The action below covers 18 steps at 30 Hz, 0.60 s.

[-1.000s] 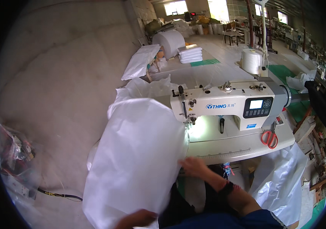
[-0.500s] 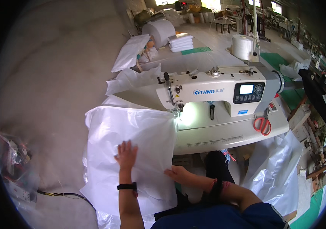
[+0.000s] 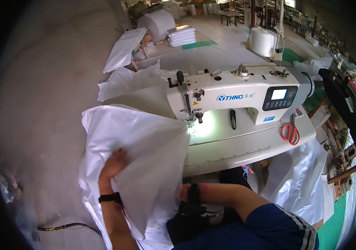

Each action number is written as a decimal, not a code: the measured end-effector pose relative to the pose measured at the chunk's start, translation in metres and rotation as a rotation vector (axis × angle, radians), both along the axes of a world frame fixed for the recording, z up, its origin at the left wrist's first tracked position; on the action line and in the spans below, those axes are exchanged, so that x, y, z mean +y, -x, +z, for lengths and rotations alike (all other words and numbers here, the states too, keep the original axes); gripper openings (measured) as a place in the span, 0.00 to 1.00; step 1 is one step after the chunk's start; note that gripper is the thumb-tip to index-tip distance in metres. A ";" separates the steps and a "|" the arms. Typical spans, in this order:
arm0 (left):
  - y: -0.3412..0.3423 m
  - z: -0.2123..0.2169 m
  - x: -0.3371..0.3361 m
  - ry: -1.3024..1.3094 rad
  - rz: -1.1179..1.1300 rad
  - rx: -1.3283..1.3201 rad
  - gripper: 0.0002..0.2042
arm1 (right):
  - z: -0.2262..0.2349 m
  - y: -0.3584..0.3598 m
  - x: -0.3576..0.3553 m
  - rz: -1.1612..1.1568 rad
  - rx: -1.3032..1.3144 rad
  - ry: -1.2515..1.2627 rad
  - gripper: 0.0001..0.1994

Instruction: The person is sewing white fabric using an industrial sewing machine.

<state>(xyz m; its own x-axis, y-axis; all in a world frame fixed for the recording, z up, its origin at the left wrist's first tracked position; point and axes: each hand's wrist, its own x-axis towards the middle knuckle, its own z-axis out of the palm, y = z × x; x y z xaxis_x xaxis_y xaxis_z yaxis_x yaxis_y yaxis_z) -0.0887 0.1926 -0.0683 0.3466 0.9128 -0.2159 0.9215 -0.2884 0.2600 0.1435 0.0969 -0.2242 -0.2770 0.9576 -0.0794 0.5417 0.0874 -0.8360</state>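
A large sheet of thin white plastic-like material (image 3: 153,166) hangs from the sewing machine's needle area toward me, with a fold running down its middle. My left hand (image 3: 116,161) rests on the sheet left of that fold; its fingers are slightly blurred but look spread rather than gripping. At the sheet's lower right edge is my right hand (image 3: 183,193), its fingers hidden by the material and smeared. The white sewing machine (image 3: 232,93) stands beyond, its lamp lit over the needle, and the sheet's upper right corner lies at the presser foot.
Red-handled scissors (image 3: 290,132) and a small black tool (image 3: 233,120) lie on the machine bed. Behind stands a white thread cone (image 3: 263,41). Farther back are a big white roll (image 3: 156,26) and a stack of folded white sheets (image 3: 181,36). More white material (image 3: 299,179) hangs at right.
My left hand has moved left and slightly up, bunching the sheet into a fold. My right hand has slid a little left, behind the sheet's edge. The view has shifted slightly.
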 end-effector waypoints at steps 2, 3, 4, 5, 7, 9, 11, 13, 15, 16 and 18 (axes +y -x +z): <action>0.012 0.023 0.012 0.208 0.178 -0.400 0.29 | 0.005 0.016 0.028 -0.055 -0.094 -0.025 0.22; 0.016 0.036 0.012 0.199 0.264 -0.464 0.27 | 0.006 0.022 0.040 -0.074 -0.136 -0.034 0.22; 0.018 0.048 0.008 0.187 0.366 -0.497 0.26 | 0.007 0.029 0.051 -0.093 -0.169 -0.041 0.22; 0.016 0.058 0.003 0.087 0.337 -0.529 0.25 | 0.007 0.036 0.061 -0.114 -0.202 -0.045 0.22; 0.010 0.069 -0.017 -0.150 0.251 -0.586 0.23 | 0.007 0.046 0.078 -0.138 -0.246 -0.047 0.23; 0.002 0.065 -0.037 -0.502 0.157 -0.401 0.21 | 0.006 0.052 0.091 -0.159 -0.281 -0.046 0.23; -0.003 0.045 -0.056 -0.483 0.186 -0.602 0.20 | 0.006 0.056 0.095 -0.165 -0.301 -0.054 0.23; 0.001 0.020 -0.061 -0.481 0.183 -0.501 0.21 | 0.005 0.055 0.088 -0.143 -0.286 -0.069 0.24; 0.011 -0.004 -0.059 -0.463 0.252 -0.485 0.21 | 0.001 0.053 0.065 -0.087 -0.232 -0.089 0.24; 0.016 -0.014 -0.057 -0.473 0.241 -0.441 0.21 | -0.002 0.052 0.047 -0.044 -0.197 -0.105 0.24; 0.026 -0.027 -0.054 -0.460 0.260 -0.315 0.20 | -0.012 0.044 0.002 0.067 -0.116 -0.115 0.24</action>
<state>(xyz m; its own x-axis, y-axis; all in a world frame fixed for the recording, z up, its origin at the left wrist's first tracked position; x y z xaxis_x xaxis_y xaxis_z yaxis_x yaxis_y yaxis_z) -0.1145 0.1385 -0.0956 0.0829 0.9515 0.2963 0.8760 -0.2114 0.4336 0.0991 0.0991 -0.2359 -0.3360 0.9418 -0.0050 0.6234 0.2184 -0.7508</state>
